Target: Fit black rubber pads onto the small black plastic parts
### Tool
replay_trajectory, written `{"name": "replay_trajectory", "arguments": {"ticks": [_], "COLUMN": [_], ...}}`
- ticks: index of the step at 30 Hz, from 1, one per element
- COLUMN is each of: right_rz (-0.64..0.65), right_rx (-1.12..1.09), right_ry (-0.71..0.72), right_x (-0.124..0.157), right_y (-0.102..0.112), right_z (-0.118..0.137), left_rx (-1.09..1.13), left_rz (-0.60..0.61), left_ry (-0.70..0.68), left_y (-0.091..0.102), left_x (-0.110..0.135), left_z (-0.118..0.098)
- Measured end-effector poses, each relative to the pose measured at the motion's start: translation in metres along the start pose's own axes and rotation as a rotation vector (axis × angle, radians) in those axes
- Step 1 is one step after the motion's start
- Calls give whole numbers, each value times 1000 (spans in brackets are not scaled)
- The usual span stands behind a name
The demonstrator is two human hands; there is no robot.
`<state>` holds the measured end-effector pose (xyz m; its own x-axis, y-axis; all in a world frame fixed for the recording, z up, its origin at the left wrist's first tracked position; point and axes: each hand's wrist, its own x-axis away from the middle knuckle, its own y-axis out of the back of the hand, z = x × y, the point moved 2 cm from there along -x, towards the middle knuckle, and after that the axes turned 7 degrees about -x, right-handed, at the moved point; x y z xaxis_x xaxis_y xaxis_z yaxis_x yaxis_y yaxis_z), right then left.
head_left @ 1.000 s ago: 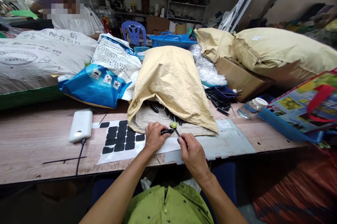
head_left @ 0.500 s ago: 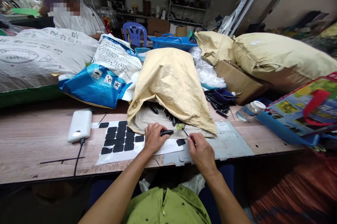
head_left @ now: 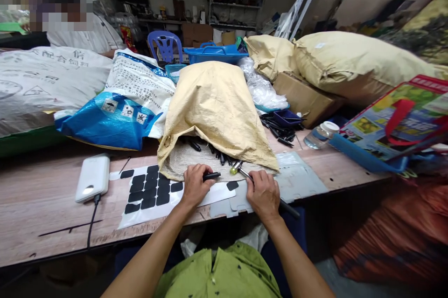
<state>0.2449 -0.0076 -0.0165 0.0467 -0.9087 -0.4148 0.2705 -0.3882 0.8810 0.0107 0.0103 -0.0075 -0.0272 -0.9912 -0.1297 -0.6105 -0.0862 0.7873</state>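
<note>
My left hand (head_left: 194,187) is closed around a short black pen-like tube (head_left: 212,176), whose end points right. In my right hand (head_left: 263,195) is a small hammer (head_left: 236,167), gripped by its shaft, with a metal head and a yellowish translucent face. Its black handle end sticks out below the hand. The hammer head is to the right of the tube, apart from it, over the mouth of a tan woven sack (head_left: 213,102). More black pen-like pieces (head_left: 220,156) show inside that mouth. Under my left wrist lies a white sheet (head_left: 135,216) bearing black rounded-square patches (head_left: 149,190).
A grey sheet (head_left: 304,179) lies right of the sack. Beyond it are a pile of black pieces (head_left: 276,131), a lidded jar (head_left: 320,135) and a blue tray (head_left: 367,153). A white power bank (head_left: 93,177) with a cable is at left. Filled sacks (head_left: 115,116) line the back; a person sits behind.
The hammer has turned in my right hand: its head now lies sideways with the yellow face lower, and the black handle end shows. My left hand still holds the tube. The whole view has shifted.
</note>
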Motion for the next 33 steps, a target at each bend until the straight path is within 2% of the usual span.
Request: {"name": "replay_trajectory", "arguments": {"ticks": [2,3,5,6,8,11,13,15,18,20,22,24,26,27,28,29,31,32,33], "right_rz": [3,4,5,5,2,-4,-7,-10,-10,-8,-4,5,12,13,12,9,0,-5,-8], "right_rx": [-8,-11,-14,-15,-18,-22,-21,-20,-21,-19,-15,-14,-17,-20,-23,-26,-33,-37,-41], "right_ry": [-9,-12,-17,-19,-22,-20,-19,-20,-21,-22,-24,-23,-24,-24,-26,-26,-23,-22,-21], "right_x": [0,1,1,1,2,2,2,2,2,2,2,2,2,2,2,2,2,2,2], "right_y": [0,0,-1,-1,-1,-1,-1,0,0,0,0,0,1,1,1,1,1,1,1], "right_z": [0,-1,-1,-2,-2,-2,-1,-1,-1,-1,-1,-1,-1,-1,-1,-1,0,0,0], "left_rx": [70,135,254,279,206,29,-44,-126,-164,-137,-86,40,205,243,229,151,-112,-251,-360], "left_rz": [21,89,355,481,647,738,777,805,854,864,862,863,922,879,771,616,217,90,20], "left_ry": [-114,-188,-277,-272,-171,65,192,247,224,153,59,-62,-82,-66,-59,-40,-13,-28,-42], "left_y": [12,17,20,19,7,-25,-48,-64,-71,-61,-42,-20,1,10,17,24,34,36,35], "left_x": [20,33,64,79,104,122,126,127,128,126,119,101,72,52,29,6,-38,-55,-70], "left_z": [-13,-22,-36,-40,-39,-17,1,15,20,11,-4,-22,-33,-33,-31,-24,-6,3,13]}}
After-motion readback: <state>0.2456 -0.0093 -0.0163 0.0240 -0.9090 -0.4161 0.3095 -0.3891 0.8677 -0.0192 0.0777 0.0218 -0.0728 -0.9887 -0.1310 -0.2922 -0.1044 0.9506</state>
